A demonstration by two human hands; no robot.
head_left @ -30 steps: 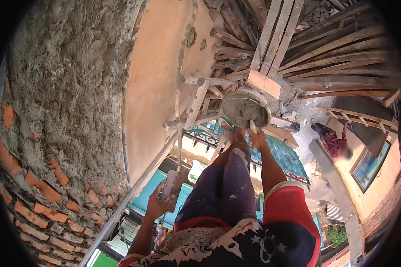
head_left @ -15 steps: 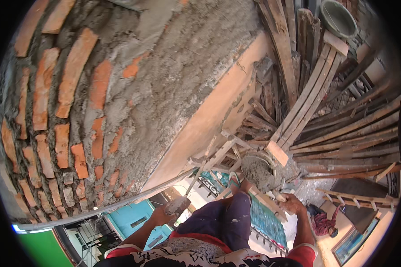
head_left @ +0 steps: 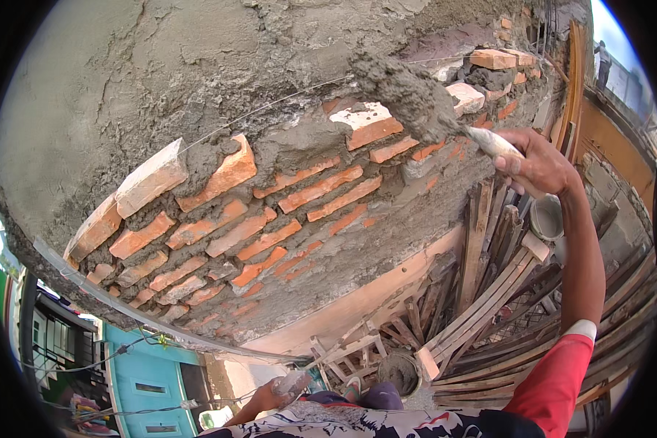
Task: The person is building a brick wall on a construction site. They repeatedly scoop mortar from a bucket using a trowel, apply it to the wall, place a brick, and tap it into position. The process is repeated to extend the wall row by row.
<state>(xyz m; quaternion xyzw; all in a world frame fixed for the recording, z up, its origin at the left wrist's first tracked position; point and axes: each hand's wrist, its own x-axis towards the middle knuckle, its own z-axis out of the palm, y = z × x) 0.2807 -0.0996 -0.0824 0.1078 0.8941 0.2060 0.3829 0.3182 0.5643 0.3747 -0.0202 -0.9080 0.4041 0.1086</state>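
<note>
Right hand (head_left: 542, 162) is gripping a pale-handled trowel (head_left: 496, 144) heaped with wet grey mortar (head_left: 405, 95), left hand (head_left: 267, 396) is clutching a greyish block (head_left: 293, 382). Down-left of the trowel grip, orange clay brickwork (head_left: 320, 189) is standing, top row looking gappy.

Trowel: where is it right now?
In the head view, the trowel is in the upper part, right of centre. The right hand grips its handle, and its mortar-heaped end points left, overlapping the brick wall.
</note>
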